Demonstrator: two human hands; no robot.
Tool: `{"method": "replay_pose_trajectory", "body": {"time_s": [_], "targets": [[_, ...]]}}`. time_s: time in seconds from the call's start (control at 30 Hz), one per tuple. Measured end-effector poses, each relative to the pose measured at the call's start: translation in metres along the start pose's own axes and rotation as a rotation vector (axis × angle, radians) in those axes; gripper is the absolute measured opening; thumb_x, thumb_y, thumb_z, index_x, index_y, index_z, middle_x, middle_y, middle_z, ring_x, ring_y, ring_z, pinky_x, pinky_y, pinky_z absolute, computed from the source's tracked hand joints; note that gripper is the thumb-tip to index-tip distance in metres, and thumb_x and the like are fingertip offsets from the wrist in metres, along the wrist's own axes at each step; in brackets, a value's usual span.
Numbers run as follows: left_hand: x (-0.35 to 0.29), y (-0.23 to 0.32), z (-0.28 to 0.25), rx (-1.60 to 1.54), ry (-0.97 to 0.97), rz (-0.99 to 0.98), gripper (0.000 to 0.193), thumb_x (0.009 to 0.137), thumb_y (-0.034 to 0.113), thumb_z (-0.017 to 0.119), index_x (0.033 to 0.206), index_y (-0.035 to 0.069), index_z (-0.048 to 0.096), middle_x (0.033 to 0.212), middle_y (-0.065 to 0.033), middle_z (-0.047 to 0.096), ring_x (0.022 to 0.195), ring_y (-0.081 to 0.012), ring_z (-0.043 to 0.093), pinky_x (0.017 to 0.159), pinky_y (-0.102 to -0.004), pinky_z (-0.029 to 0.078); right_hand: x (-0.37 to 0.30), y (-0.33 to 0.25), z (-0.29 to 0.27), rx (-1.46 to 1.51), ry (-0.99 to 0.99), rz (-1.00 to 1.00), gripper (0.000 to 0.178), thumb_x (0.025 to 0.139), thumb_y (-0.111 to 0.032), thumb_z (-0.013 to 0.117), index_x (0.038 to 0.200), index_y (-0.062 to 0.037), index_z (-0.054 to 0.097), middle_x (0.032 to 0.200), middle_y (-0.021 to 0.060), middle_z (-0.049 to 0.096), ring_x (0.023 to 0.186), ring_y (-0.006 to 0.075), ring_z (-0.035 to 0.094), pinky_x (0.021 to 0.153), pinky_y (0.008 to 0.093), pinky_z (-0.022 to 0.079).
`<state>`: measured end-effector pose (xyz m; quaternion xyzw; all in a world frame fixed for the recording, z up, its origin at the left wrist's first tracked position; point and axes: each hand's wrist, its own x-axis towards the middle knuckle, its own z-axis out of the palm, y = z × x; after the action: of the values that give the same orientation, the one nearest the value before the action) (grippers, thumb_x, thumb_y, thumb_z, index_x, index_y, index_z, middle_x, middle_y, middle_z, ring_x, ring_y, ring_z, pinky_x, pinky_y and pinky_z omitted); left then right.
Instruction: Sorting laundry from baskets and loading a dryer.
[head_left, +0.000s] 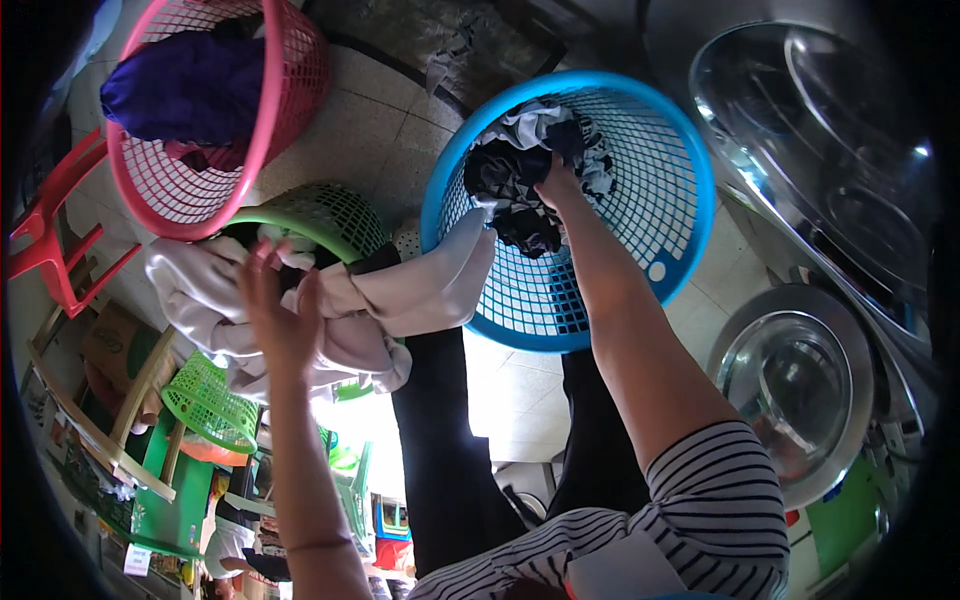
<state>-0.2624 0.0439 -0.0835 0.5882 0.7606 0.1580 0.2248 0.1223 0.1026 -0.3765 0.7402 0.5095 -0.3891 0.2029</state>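
Blu bskt [648,200], pale-pnk cloth [405,297], b/w-strpd slv [722,485]

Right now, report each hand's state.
Left hand: open, by the pale cloth.
Right hand: at the dark clothes in the blue basket; grip cannot be told.

One pink basket [272,100], one blue basket [698,200], one dark green basket [345,210] and one light green basket [205,405], all plastic mesh, are making four. One bare left hand [283,312] and one bare right hand [560,186] are making two. One purple cloth [185,90] is lying at the pink rim; one pale pinkish heap [385,298] and one dark-and-grey heap [505,175] are overlapping too much for piece counts. One red plastic chair [50,225] is standing.
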Motion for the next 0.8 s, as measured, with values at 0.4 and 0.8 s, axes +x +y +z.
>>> {"method": "replay_pose_trajectory", "body": {"time_s": [0.4, 0.8], "targets": [[-0.136, 0.101, 0.096, -1.042, -0.597, -0.802, 0.050, 0.093, 0.042, 0.048, 0.129, 0.008, 0.040, 0.127, -0.0116, 0.045, 0.107, -0.0264, 0.051, 0.086, -0.0392, 0.045, -0.261, 0.004, -0.094, 0.439, 0.067, -0.604, 0.020, 0.077, -0.003, 0.065, 0.095, -0.0031, 0.056, 0.126, 0.0231, 0.038, 0.110, 0.0393, 0.044, 0.089, 0.0427, 0.040], [-0.155, 0.170, 0.132, -1.676, -0.685, -1.364, 0.036, 0.096, 0.031, 0.045, 0.124, 0.009, 0.045, 0.113, -0.0091, 0.057, 0.101, -0.0218, 0.058, 0.086, -0.0368, 0.050, -0.438, 0.000, -0.190, 0.245, -0.002, -0.687, 0.019, 0.070, -0.010, 0.071, 0.084, -0.0085, 0.057, 0.091, 0.0108, 0.047, 0.098, 0.0307, 0.048, 0.089, 0.0517, 0.037]]}}
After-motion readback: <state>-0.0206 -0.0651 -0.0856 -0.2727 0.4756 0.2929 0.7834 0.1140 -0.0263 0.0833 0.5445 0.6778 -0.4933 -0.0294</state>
